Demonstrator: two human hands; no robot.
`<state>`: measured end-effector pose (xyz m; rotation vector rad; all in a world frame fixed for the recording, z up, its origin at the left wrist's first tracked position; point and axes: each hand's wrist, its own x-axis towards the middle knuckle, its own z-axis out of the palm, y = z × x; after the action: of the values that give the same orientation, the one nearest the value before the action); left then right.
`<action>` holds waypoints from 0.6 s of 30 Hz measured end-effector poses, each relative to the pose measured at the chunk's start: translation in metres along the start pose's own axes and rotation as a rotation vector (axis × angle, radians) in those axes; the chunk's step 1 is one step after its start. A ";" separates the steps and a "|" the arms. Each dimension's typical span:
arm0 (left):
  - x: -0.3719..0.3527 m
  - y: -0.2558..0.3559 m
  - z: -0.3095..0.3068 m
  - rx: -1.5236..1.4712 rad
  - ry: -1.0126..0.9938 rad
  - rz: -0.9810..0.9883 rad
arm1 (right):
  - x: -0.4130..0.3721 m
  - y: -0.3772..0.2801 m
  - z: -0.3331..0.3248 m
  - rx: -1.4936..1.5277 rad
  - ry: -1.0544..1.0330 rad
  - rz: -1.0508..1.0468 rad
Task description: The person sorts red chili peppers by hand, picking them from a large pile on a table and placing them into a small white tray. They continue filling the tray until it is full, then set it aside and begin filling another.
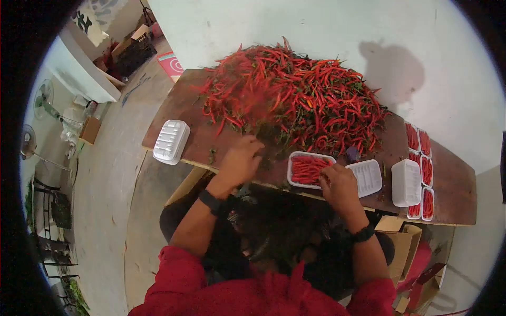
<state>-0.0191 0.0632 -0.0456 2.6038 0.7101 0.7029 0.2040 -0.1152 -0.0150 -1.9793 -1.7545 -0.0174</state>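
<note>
A white tray (pixel 289 171) stands near the front edge of the table, with red chili peppers (pixel 310 169) laid lengthwise in it. My right hand (pixel 340 184) is at the tray's right side, its fingers bent together over the chilies. Whatever those fingertips hold is hidden. To the left of the tray, my left hand (pixel 241 160) hovers by the table edge below the big chili heap (pixel 311 97). Its fingers are curled in, and I cannot make out what is in them. Beside my right hand lies another white tray (pixel 366 178) with no chilies showing.
Upturned white trays (pixel 171 141) are stacked at the table's left. On the right, several filled chili trays (pixel 427 171) stand in rows beside another white tray stack (pixel 406 183). A white wall (pixel 327 26) closes the back. Cardboard boxes (pixel 403 245) sit below, right.
</note>
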 end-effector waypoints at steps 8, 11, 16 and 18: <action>-0.008 0.002 0.005 0.059 0.013 -0.036 | -0.010 -0.008 0.003 -0.019 -0.111 0.054; -0.009 0.008 0.017 0.140 -0.193 0.014 | -0.017 -0.006 0.007 -0.029 -0.102 0.021; -0.014 0.035 0.005 0.034 -0.495 0.007 | -0.024 -0.007 0.005 0.025 -0.163 0.061; -0.018 0.033 -0.002 -0.057 -0.565 0.141 | -0.026 -0.008 0.004 0.017 -0.143 0.038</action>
<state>-0.0216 0.0266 -0.0358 2.6234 0.3288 0.0027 0.1910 -0.1374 -0.0236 -2.0457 -1.7976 0.1550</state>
